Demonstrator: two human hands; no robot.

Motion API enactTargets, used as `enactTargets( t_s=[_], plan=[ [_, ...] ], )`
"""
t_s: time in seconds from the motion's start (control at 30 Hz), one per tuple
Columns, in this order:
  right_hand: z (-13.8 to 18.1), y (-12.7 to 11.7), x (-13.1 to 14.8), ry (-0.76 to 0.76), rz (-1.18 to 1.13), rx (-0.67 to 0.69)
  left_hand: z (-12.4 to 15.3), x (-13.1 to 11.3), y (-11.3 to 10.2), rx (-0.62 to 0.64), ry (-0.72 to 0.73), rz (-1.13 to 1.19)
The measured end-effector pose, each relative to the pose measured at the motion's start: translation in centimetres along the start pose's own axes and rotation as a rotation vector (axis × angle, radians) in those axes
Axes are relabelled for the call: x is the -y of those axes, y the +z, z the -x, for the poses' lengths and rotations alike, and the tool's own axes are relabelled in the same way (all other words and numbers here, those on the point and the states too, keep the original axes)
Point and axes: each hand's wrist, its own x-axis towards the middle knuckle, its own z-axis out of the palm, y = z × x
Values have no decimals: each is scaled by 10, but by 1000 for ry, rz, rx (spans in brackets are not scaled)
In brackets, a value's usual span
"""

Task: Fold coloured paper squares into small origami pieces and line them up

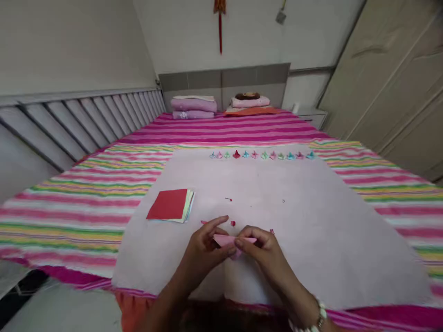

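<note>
Between my two hands is a piece of pink folded paper, shaped roughly like a triangle with its long edge at the top. My left hand pinches its left part, thumb in front and index finger raised. The fingers of my right hand close on its right part, with the thumb across the front. My hands hide some of the paper. Just beyond them lie a small red piece and a red-tipped pin-like item. Left of my hands rests a stack of square coloured paper, red on top.
A row of small folded paper figures in several colours lines the far edge of the white sheet. Striped bedding surrounds it. Folded quilts sit by the headboard. A metal railing runs along the left.
</note>
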Motion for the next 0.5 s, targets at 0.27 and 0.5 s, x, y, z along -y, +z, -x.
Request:
enactTargets(
  t_s=[0.27,0.5],
  plan=[
    [4,4,-4,-5,-93,-31,4,5,8,-17,35,-153],
    [5,7,-2,54,-139,-33,4,8,7,-159,62,-206]
  ],
)
